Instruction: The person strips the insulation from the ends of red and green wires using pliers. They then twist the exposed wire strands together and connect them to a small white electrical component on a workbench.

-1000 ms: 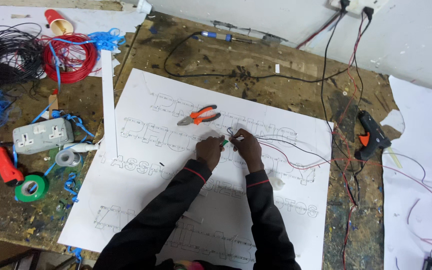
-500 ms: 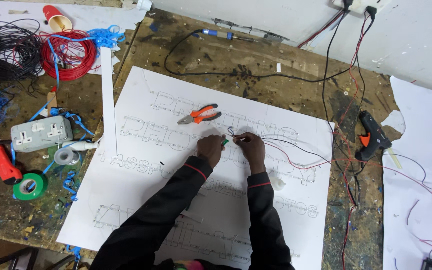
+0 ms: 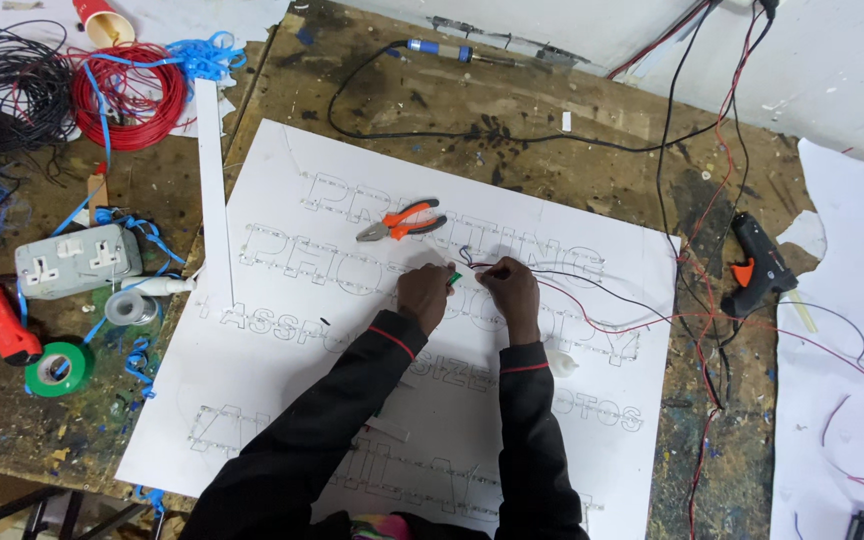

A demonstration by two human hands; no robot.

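Wires [image 3: 592,290], thin red and black ones, run from the right across the white board [image 3: 282,400] to both hands at its middle. The right hand [image 3: 510,290] has its grip pinched on the wire ends; the left hand [image 3: 424,296] pinches a small green piece [image 3: 455,278] just beside them. Orange pliers [image 3: 404,221] lie on the board above the hands. A black glue gun [image 3: 757,262] rests on the worktop [image 3: 572,150] to the right; a green tape roll [image 3: 57,368] lies far left.

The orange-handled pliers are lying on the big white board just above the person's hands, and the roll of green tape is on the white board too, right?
Not quite. The head view shows the green tape roll on the bare wooden table, left of the big white board. The orange-handled pliers do lie on the board, above both hands.
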